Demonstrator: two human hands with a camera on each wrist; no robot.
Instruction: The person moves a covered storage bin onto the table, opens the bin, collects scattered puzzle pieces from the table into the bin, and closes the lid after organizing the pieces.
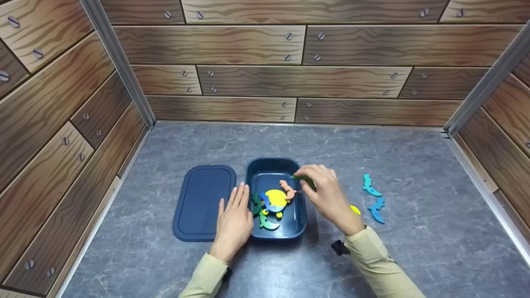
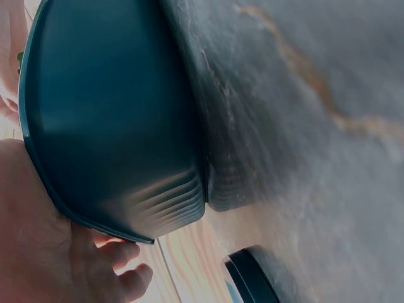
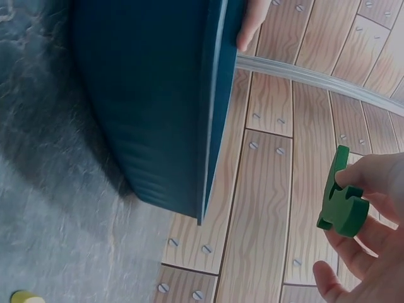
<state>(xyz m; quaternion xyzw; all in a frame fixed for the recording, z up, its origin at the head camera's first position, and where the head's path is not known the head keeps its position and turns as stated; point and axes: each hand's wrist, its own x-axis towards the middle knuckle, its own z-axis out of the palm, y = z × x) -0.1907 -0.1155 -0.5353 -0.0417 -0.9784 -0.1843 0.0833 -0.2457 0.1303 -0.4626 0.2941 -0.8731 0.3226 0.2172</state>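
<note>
My right hand [image 1: 325,192] pinches a green animal-shaped toy piece [image 3: 347,205] between thumb and fingers, above the right rim of a dark blue box [image 1: 275,161]. With fingers extended, my left hand [image 1: 234,223] rests on the box's left rim. Inside lie a round yellow piece [image 1: 275,197], an orange piece [image 1: 286,188], a blue piece [image 1: 265,200], a dark green piece [image 1: 256,203] and a light green lizard-shaped piece [image 1: 268,224]. The right wrist view shows the held piece clear of the box wall.
A flat blue lid [image 1: 203,203] lies left of the box on the grey marbled table [image 1: 331,140]. To the right are a turquoise lizard-shaped piece [image 1: 370,185] and a blue one [image 1: 377,210]. A yellow piece [image 1: 355,210] is partly hidden behind my right wrist. Wood-patterned walls [image 1: 248,80] enclose the table.
</note>
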